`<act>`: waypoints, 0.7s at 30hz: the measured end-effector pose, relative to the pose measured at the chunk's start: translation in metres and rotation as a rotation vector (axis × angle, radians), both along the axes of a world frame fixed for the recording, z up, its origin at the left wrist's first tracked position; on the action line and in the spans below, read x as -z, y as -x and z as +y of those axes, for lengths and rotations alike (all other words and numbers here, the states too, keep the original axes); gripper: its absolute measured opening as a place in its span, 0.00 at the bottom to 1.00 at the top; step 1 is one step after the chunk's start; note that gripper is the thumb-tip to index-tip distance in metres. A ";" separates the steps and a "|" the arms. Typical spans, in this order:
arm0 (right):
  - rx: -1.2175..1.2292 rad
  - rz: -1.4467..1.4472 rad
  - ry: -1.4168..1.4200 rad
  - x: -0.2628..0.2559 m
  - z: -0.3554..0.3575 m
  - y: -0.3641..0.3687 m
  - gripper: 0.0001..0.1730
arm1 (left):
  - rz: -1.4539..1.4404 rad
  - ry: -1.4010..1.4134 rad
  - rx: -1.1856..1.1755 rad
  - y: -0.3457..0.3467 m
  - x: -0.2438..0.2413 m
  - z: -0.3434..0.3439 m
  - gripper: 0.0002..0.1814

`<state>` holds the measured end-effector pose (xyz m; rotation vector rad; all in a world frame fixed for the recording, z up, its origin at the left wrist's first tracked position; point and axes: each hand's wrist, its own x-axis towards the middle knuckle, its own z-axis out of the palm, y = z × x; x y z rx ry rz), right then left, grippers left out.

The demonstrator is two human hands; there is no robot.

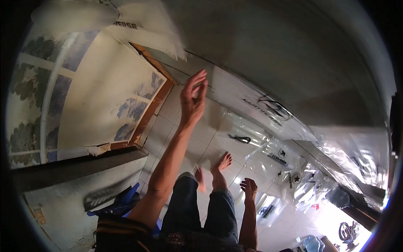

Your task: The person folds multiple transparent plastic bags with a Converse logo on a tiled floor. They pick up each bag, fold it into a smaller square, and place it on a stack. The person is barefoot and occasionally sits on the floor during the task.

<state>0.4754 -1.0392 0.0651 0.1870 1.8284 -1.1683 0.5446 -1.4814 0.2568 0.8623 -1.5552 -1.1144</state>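
Observation:
My left hand (193, 96) is stretched out ahead of me, fingers extended and holding nothing. It is near a grey wall (283, 63), but whether it touches the wall I cannot tell. Low along that wall, to the right of the hand, is a clear plastic sheet (264, 107) with a printed star emblem and Converse lettering. My right hand (249, 188) hangs at my side above the floor, empty, with its fingers loosely bent. More clear printed plastic (280, 154) lies to its upper right.
A panel with a tree-pattern covering (104, 94) stands left in a worn wooden frame (157, 97). Pale tiles (192, 135) cover the floor under my bare feet (224, 161). A blue plastic object (126, 197) is beside my left arm. A motorcycle (348, 231) shows through the bright opening.

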 end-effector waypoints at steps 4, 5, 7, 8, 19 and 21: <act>0.015 -0.110 -0.057 0.021 0.005 -0.034 0.16 | -0.075 -0.086 0.115 0.011 -0.002 -0.019 0.14; -0.010 -0.112 -0.063 0.016 -0.005 -0.047 0.15 | -0.090 -0.107 0.156 0.007 -0.001 -0.023 0.13; -0.045 -0.099 -0.165 0.009 -0.036 -0.067 0.15 | -0.107 -0.060 0.184 0.004 -0.003 -0.034 0.11; -0.042 -0.067 -0.147 0.003 -0.056 -0.071 0.15 | -0.118 0.002 0.164 0.002 -0.005 -0.040 0.09; -0.034 -0.001 -0.120 0.022 -0.106 -0.171 0.20 | 0.015 -0.062 0.369 0.002 -0.006 -0.076 0.08; 0.034 -0.031 -0.117 0.023 -0.106 -0.186 0.20 | -0.028 0.043 0.379 -0.001 -0.012 -0.080 0.09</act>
